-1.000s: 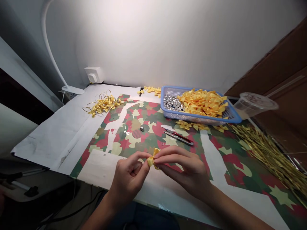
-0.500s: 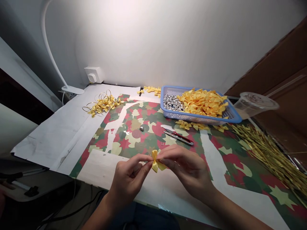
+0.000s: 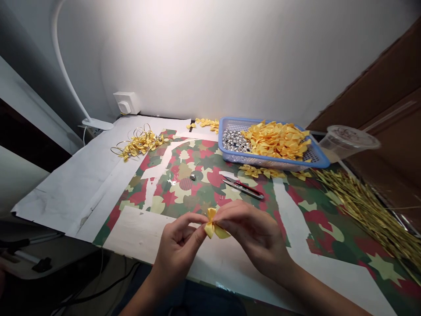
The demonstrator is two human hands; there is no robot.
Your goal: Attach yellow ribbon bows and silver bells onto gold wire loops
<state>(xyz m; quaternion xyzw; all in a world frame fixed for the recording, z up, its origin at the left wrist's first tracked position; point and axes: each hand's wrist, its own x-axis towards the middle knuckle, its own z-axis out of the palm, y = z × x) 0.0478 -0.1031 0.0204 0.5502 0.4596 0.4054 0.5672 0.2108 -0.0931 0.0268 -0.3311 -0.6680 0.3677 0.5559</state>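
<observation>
A person's two hands meet above the near edge of a table covered in camouflage-print paper (image 3: 305, 206). The left hand (image 3: 179, 248) and right hand (image 3: 255, 232) each pinch a small yellow bow (image 3: 212, 226) between thumb and fingertips, holding it just above the table. Beyond the hands lie red snips (image 3: 243, 186) and one silver bell (image 3: 192, 177). At the far right a blue basket (image 3: 263, 161) holds silver bells (image 3: 233, 140) and a heap of yellow bows (image 3: 276, 140). A plastic cup (image 3: 348, 142) lies tilted at its right. Gold ties (image 3: 365, 206) spread along the right edge. Bows with gold loops (image 3: 140, 144) sit far left.
</observation>
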